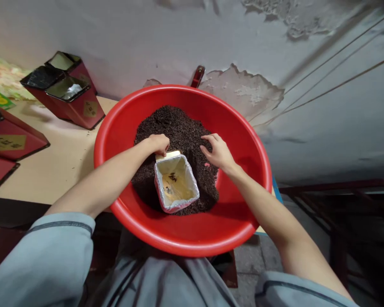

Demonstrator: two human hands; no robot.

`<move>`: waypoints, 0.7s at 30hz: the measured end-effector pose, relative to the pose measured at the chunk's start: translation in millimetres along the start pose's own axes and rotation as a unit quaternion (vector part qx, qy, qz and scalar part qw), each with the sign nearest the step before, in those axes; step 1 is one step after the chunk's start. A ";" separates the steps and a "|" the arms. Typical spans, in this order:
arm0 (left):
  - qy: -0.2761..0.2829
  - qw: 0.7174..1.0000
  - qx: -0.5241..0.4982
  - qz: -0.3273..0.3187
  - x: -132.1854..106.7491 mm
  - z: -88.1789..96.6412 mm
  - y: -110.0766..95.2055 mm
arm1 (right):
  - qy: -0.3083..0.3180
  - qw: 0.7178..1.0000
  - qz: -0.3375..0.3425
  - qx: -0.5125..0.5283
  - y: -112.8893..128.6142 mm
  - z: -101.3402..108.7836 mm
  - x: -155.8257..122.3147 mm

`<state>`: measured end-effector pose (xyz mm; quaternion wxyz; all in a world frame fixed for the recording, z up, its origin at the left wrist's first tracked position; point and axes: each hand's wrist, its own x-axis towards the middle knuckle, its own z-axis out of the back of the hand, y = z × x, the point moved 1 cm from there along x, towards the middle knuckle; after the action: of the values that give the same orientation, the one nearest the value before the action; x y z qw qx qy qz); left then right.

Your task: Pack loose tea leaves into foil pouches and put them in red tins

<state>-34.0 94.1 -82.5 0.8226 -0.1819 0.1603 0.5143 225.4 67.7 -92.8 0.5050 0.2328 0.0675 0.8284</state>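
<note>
A wide red plastic basin (182, 238) holds a heap of dark, dry loose tea leaves (179, 123). On the heap, tilted toward me, rests a small square box (192, 179) lined with crinkled silvery film, a few dark bits on its pale bottom. My left hand (160, 144) is closed at the pale yellow strip (168, 156) on the box's far edge. Just right of the box, my right hand (218, 151) hovers at the leaves with fingers apart, holding nothing. Near its wrist lies a small pink scrap (207, 164).
Red tapered tins with dark rims (80, 102) stand left of the basin on a pale tabletop (64, 157). More red tins (13, 138) lie at the left edge. Behind is a peeling wall (243, 89); a dark metal frame (342, 187) stands at right.
</note>
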 end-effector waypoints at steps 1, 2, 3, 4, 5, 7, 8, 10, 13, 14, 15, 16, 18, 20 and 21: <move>-0.004 1.000 0.005 -0.002 1.6 -1.7 -0.5 | 0.001 1.000 -0.004 0.002 -0.3 1.7 -0.6; -0.011 1.000 0.014 -0.002 1.8 -0.9 -1.1 | 0.000 1.000 -0.010 0.008 -1.7 3.7 -0.8; -0.021 0.999 0.024 -0.004 0.8 2.0 -1.9 | -0.002 1.000 -0.016 0.016 -3.6 5.6 -0.7; -0.036 0.999 0.032 -0.009 -1.3 6.8 -3.1 | -0.007 0.999 -0.020 0.025 -5.4 7.2 -0.5; -0.058 0.998 0.036 -0.016 -4.2 12.9 -4.7 | -0.013 0.999 -0.021 0.036 -6.5 8.4 -0.4; -0.118 0.992 0.033 -0.029 -12.2 26.1 -9.6 | -0.027 0.998 -0.008 0.057 -4.5 9.2 -0.4; -0.152 0.987 0.027 -0.040 -16.9 32.0 -13.2 | -0.031 0.997 0.007 0.066 -1.0 8.9 -0.5; -0.209 0.975 0.010 -0.078 -26.7 40.0 -22.6 | -0.028 0.996 0.048 0.075 9.1 8.9 -0.4; -0.260 0.953 -0.020 -0.151 -40.9 44.4 -37.1 | 0.023 0.995 0.082 0.057 21.5 15.7 1.7; -0.272 0.947 -0.036 -0.165 -45.6 45.4 -40.1 | 0.039 0.996 0.069 0.035 22.0 20.6 2.9; -0.280 0.943 -0.055 -0.173 -50.6 46.9 -41.7 | 0.048 0.998 0.040 0.003 20.2 26.6 4.2; -0.276 0.941 -0.077 -0.179 -55.6 49.0 -41.9 | 0.050 0.998 -0.004 -0.037 16.1 33.0 5.4; -0.217 0.949 -0.115 -0.196 -65.8 53.9 -39.3 | 0.041 0.985 -0.117 -0.123 2.9 44.1 7.1; -0.103 0.963 -0.119 -0.220 -74.9 57.5 -35.4 | 0.050 0.957 -0.222 -0.178 -13.0 47.9 7.1; -0.053 0.967 -0.107 -0.227 -78.4 58.4 -33.8 | 0.063 0.945 -0.258 -0.191 -20.7 46.3 6.9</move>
<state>-31.9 45.7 8.9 0.9008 -0.2730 0.0146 0.3374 260.4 77.9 -57.0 0.7310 0.0546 -0.0025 0.6802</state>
